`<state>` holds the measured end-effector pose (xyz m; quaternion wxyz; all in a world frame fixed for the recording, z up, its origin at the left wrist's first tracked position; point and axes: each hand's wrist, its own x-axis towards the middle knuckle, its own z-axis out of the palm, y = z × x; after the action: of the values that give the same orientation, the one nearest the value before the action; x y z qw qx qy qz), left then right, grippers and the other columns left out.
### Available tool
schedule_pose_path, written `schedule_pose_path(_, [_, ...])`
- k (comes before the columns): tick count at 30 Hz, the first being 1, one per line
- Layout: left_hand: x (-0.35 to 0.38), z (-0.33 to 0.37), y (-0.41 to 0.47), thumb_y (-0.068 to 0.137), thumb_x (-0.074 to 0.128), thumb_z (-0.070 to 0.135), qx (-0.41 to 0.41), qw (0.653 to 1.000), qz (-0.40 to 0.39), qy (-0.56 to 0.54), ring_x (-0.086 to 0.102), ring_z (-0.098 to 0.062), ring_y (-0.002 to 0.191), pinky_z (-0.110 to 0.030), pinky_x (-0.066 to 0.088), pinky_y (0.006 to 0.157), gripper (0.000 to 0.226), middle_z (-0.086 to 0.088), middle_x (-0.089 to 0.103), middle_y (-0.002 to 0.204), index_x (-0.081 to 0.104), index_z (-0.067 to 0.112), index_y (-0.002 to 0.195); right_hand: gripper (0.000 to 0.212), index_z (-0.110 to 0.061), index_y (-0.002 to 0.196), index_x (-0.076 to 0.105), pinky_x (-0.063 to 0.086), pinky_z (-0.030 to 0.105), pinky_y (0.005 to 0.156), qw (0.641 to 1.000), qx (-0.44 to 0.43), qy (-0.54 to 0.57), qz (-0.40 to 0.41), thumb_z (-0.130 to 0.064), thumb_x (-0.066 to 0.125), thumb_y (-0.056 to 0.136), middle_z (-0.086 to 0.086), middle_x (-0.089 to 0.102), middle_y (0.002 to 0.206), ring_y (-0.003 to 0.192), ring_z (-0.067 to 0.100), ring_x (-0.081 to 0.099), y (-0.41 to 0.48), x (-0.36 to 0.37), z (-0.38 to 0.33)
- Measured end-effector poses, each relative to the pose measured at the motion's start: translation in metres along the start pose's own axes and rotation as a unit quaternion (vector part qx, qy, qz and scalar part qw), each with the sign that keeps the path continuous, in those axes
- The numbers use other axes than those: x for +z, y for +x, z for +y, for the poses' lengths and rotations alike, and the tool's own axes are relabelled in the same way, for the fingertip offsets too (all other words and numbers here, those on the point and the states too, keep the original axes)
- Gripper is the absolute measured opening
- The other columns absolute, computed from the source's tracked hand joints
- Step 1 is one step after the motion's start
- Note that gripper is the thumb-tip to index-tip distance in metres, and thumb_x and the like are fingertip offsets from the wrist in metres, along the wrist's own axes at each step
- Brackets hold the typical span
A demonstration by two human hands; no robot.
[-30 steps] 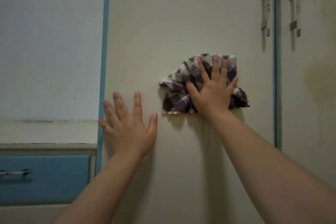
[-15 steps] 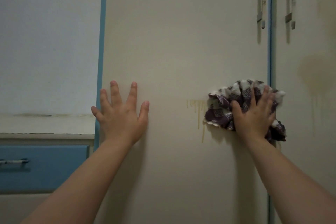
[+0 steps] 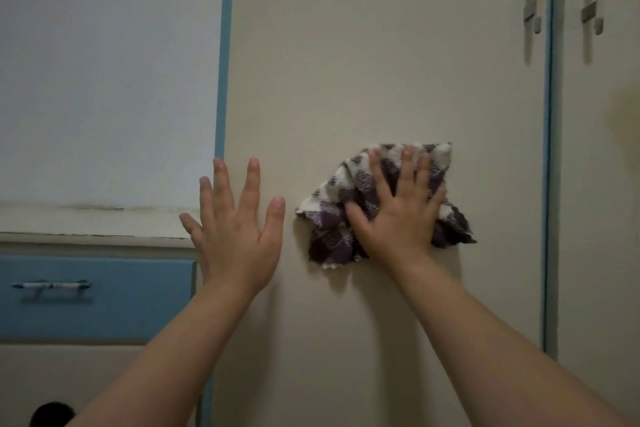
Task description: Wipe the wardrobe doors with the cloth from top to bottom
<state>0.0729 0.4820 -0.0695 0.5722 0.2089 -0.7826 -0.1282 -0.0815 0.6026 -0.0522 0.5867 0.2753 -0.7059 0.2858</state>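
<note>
Purple-checked cloth (image 3: pixel 377 204), bunched mid-frame under the flat, unclenched right hand (image 3: pixel 398 215), could slip; left hand (image 3: pixel 235 229) open on the door (image 3: pixel 381 62).

Dim, even indoor light. Pale blue-white wall (image 3: pixel 104 62) at left. Below it, a cream ledge (image 3: pixel 86 222), scuffed and grimy along its back edge. Under the ledge, a blue drawer front (image 3: pixel 104 308) with a horizontal bar handle (image 3: pixel 51 285). A small dark round shape, bottom left corner, unidentifiable.
</note>
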Motion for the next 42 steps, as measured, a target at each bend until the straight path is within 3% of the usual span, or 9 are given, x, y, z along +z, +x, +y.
schedule_pose_path(4, [-0.005,-0.004,-0.011,0.074,0.005,0.067,0.011,1.000,-0.001,0.003,-0.013,-0.018,0.142,-0.053,-0.008,0.110,0.067,0.002,-0.015,0.156,-0.012,0.047,0.136,0.076,-0.037,0.143,0.029,-0.001,0.058,0.107,0.995,-0.096,0.004,0.028,-0.065,0.039,0.073,0.016,0.021,0.154,0.141,0.032,0.010,0.000,0.014,-0.053])
schedule_pose_path(9, [-0.011,-0.017,-0.010,0.077,0.014,0.061,-0.027,0.997,-0.032,0.060,-0.013,-0.021,0.142,-0.055,-0.005,0.110,0.072,0.000,-0.016,0.156,-0.011,0.042,0.142,0.070,-0.040,0.144,0.021,-0.001,0.067,0.103,0.985,-0.161,-0.054,0.009,-0.065,0.026,0.079,0.015,0.012,0.153,0.141,0.036,0.010,-0.006,0.037,-0.119])
schedule_pose_path(12, [-0.015,-0.026,-0.010,0.075,0.007,0.064,-0.050,0.991,-0.057,0.110,-0.018,-0.025,0.141,-0.058,-0.005,0.109,0.074,-0.005,-0.020,0.154,-0.007,0.040,0.144,0.060,-0.043,0.144,0.019,0.001,0.068,0.102,0.978,-0.182,-0.100,0.011,-0.059,0.027,0.086,0.012,0.008,0.152,0.140,0.036,0.010,-0.013,0.048,-0.138])
schedule_pose_path(15, [-0.018,-0.033,-0.012,0.071,-0.006,0.067,-0.039,0.983,-0.058,0.168,-0.025,-0.028,0.138,-0.060,-0.007,0.107,0.076,-0.008,-0.028,0.152,-0.011,0.041,0.143,0.057,-0.042,0.143,0.021,0.003,0.066,0.103,0.978,-0.195,-0.071,0.033,-0.054,0.025,0.088,0.010,0.012,0.152,0.140,0.033,0.014,-0.015,0.050,-0.140])
schedule_pose_path(19, [-0.013,-0.034,-0.017,0.069,-0.008,0.067,-0.010,0.986,-0.041,0.161,-0.027,-0.028,0.137,-0.060,-0.010,0.106,0.074,-0.004,-0.036,0.147,-0.014,0.041,0.137,0.059,-0.036,0.146,0.009,0.003,0.065,0.104,0.980,-0.186,-0.073,0.020,-0.052,0.022,0.090,0.006,0.009,0.153,0.141,0.031,0.011,-0.027,0.049,-0.137])
schedule_pose_path(26, [0.005,-0.026,-0.032,0.067,-0.010,0.071,-0.035,0.989,-0.073,0.123,-0.018,-0.034,0.139,-0.062,-0.001,0.107,0.072,0.001,-0.050,0.133,-0.025,0.045,0.133,0.061,-0.032,0.147,0.022,0.000,0.064,0.107,0.974,-0.214,-0.068,-0.035,-0.049,0.029,0.089,0.002,0.010,0.156,0.144,0.027,-0.008,-0.060,0.042,-0.111])
schedule_pose_path(32, [0.017,-0.015,-0.042,0.065,-0.012,0.071,-0.041,0.989,-0.095,0.103,-0.006,-0.032,0.142,-0.059,0.002,0.108,0.071,-0.006,-0.033,0.149,-0.027,0.048,0.130,0.061,-0.039,0.141,0.033,0.013,0.064,0.106,0.979,-0.201,-0.026,-0.008,-0.053,0.042,0.083,0.003,0.026,0.153,0.142,0.027,0.020,-0.063,0.022,-0.067])
schedule_pose_path(35, [0.023,-0.011,-0.041,0.062,-0.014,0.071,-0.055,0.988,-0.101,0.107,-0.007,-0.033,0.142,-0.059,0.001,0.108,0.080,-0.008,-0.025,0.153,-0.022,0.044,0.137,0.067,-0.039,0.141,0.034,0.013,0.065,0.105,0.981,-0.190,-0.036,-0.002,-0.061,0.042,0.078,0.006,0.029,0.152,0.141,0.030,0.022,-0.059,0.015,-0.035])
schedule_pose_path(42, [0.033,-0.004,-0.040,0.063,-0.012,0.071,-0.085,0.986,-0.093,0.110,-0.014,-0.035,0.140,-0.059,0.000,0.108,0.088,-0.009,-0.029,0.151,-0.015,0.036,0.144,0.072,-0.040,0.142,0.028,0.013,0.064,0.104,0.991,-0.123,-0.055,0.000,-0.063,0.042,0.075,0.006,0.026,0.152,0.141,0.030,0.020,-0.059,0.001,0.032])
